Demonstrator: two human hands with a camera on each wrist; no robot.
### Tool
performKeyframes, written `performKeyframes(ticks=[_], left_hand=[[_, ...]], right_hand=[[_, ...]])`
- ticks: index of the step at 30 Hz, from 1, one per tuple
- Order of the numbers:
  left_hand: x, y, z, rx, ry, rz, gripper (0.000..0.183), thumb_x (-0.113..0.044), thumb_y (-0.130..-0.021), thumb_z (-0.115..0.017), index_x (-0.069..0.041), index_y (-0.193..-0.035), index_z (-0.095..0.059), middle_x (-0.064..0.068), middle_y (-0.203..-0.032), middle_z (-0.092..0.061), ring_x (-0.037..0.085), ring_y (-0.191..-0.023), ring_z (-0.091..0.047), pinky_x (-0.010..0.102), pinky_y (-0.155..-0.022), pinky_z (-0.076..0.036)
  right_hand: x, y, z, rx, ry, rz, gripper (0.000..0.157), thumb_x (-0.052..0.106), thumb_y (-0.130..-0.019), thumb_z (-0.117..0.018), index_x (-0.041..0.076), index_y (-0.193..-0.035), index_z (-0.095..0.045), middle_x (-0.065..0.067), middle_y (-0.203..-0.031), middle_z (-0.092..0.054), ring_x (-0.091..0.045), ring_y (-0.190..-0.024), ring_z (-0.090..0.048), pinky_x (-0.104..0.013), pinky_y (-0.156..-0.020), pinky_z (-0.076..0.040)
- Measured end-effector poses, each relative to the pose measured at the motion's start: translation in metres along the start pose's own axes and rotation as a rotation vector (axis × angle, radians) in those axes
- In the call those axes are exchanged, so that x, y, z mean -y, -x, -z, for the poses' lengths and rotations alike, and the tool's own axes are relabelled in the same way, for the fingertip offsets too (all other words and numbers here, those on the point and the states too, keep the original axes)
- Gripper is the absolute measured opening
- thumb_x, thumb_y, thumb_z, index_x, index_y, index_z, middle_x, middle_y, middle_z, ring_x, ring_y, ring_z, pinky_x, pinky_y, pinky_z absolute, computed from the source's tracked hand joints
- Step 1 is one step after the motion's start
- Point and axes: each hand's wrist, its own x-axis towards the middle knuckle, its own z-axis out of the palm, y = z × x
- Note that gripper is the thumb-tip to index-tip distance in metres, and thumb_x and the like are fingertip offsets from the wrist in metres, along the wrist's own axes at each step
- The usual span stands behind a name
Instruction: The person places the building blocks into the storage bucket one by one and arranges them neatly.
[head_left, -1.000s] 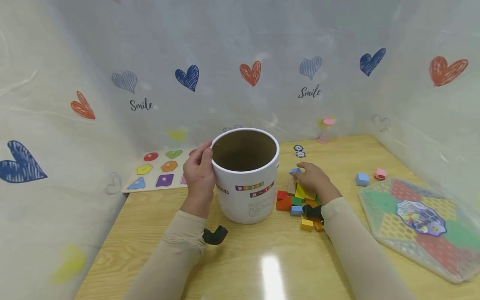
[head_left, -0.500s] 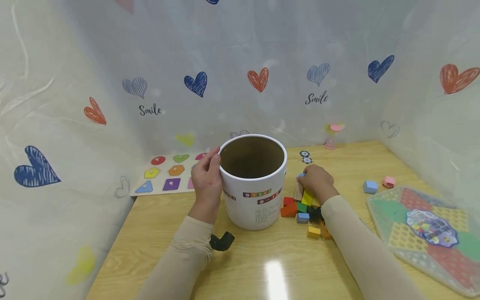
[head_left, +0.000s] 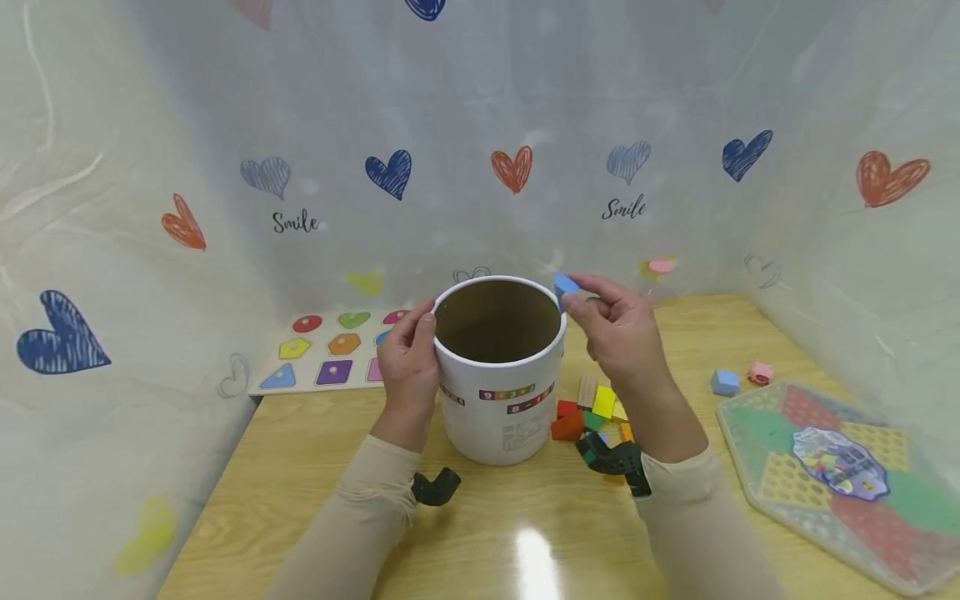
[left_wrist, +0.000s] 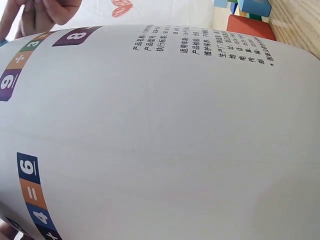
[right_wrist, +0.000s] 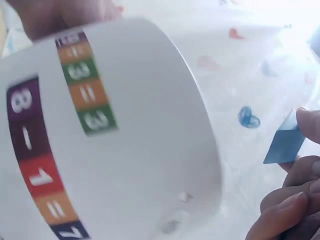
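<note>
Close in, my left hand [head_left: 408,354] grips the rim of a white cylindrical bucket [head_left: 487,429] upright on the wooden desk [head_left: 300,483]. Coloured strips [head_left: 507,392] on it read "9÷3=3" and "8−1=7"; a third ends in "4=6", its start cut off. Among the small Chinese print [left_wrist: 210,42] I make out 产品名称. The bucket's bottom is too dark to see. My right hand [head_left: 626,333] pinches a small, angular light-blue block [head_left: 566,286] near the rim's right side. My wrist hides part of the red, green and yellow blocks [head_left: 567,427]. Rightward, a multicoloured plastic-covered board [head_left: 795,475] carries a label [head_left: 840,464] too blurred to read. The bucket covers part of a white shape-puzzle board [head_left: 306,367]. "Smile" appears twice on the far white sheet [head_left: 450,100].
</note>
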Motion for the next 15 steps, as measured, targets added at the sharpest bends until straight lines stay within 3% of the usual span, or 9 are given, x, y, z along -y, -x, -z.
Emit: performKeyframes(ticks=[3,6,10,13,14,15], left_hand=[[0.000,0.000,0.001,0.002,-0.007,0.009,0.029,-0.037,-0.095,-0.055,-0.026,-0.119,-0.066,-0.009,-0.120,-0.061,0.008,-0.114,-0.055,0.029,-0.093,-0.049],[0.000,0.000,0.001,0.004,-0.009,0.001,0.030,-0.037,-0.095,-0.055,-0.025,-0.120,-0.066,-0.008,-0.119,-0.062,0.009,-0.113,-0.055,0.030,-0.094,-0.049],[0.002,0.000,0.002,0.002,-0.017,0.001,0.031,-0.037,-0.094,-0.055,-0.023,-0.120,-0.066,-0.008,-0.118,-0.062,0.010,-0.111,-0.056,0.030,-0.092,-0.050],[-0.007,0.003,0.003,0.009,-0.025,0.000,0.031,-0.033,-0.096,-0.054,-0.020,-0.121,-0.066,-0.006,-0.120,-0.062,0.009,-0.113,-0.054,0.029,-0.092,-0.049],[-0.007,0.002,0.003,0.009,-0.028,-0.005,0.030,-0.033,-0.096,-0.054,-0.021,-0.121,-0.066,-0.007,-0.121,-0.061,0.008,-0.115,-0.053,0.029,-0.093,-0.049],[-0.008,0.001,0.004,0.009,-0.035,-0.008,0.030,-0.033,-0.096,-0.054,-0.022,-0.121,-0.066,-0.007,-0.122,-0.061,0.008,-0.116,-0.053,0.029,-0.093,-0.049]], right_hand=[[0.008,0.006,-0.015,0.063,0.054,0.008,0.037,0.017,-0.089,-0.066,0.005,-0.124,-0.062,-0.001,-0.060,-0.043,-0.014,-0.048,-0.032,-0.023,-0.040,-0.026],[0.011,0.010,-0.022,0.074,0.144,0.018,0.039,0.018,-0.090,-0.065,0.004,-0.126,-0.061,-0.003,-0.059,-0.037,-0.016,-0.050,-0.033,-0.025,-0.040,-0.027],[0.009,0.010,-0.020,0.034,0.191,0.001,0.043,0.023,-0.089,-0.066,0.009,-0.129,-0.059,-0.004,-0.057,-0.036,-0.018,-0.047,-0.032,-0.027,-0.037,-0.025],[0.014,0.010,-0.014,-0.004,0.206,0.038,0.042,0.022,-0.089,-0.067,0.009,-0.128,-0.059,-0.004,-0.055,-0.036,-0.019,-0.044,-0.030,-0.030,-0.036,-0.022],[0.016,0.010,-0.012,-0.014,0.211,0.063,0.041,0.021,-0.089,-0.066,0.008,-0.127,-0.059,-0.004,-0.055,-0.036,-0.019,-0.043,-0.031,-0.025,-0.040,-0.032],[0.019,0.009,-0.010,-0.024,0.215,0.088,0.039,0.019,-0.089,-0.066,0.007,-0.125,-0.060,-0.004,-0.055,-0.036,-0.019,-0.043,-0.030,-0.026,-0.040,-0.031]])
